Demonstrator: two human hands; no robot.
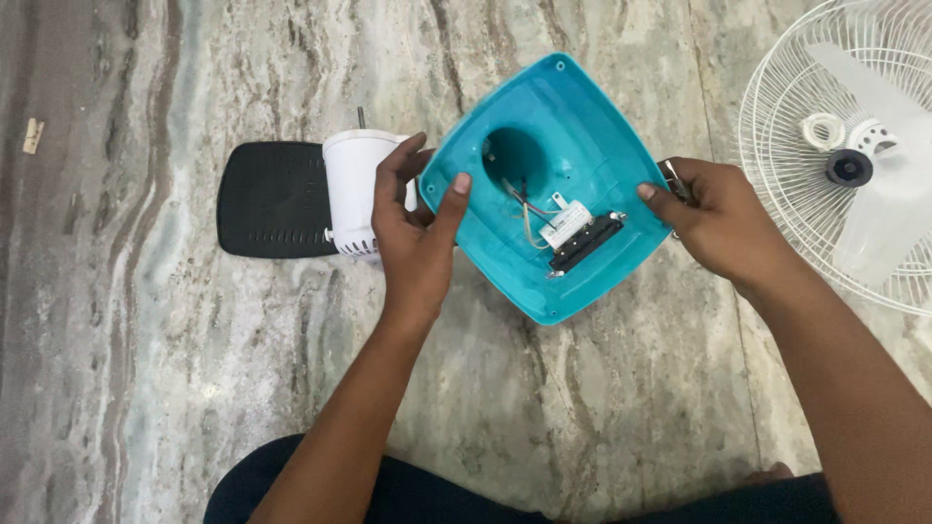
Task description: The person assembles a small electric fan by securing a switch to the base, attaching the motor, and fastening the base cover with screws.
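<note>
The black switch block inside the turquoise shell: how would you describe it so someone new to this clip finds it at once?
Start from the square turquoise plastic shell held open side up over the marble floor between the left hand and right hand. Below its round hole, towards the right hand, lies a long black switch block. It is the only black part there, right beside a small white box with wires.

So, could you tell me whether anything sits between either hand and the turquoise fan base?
Nothing visible does. The left hand grips the left edge of the turquoise fan base, thumb on the rim. The right hand holds the right edge and also pinches a small metal tool against it.
</note>
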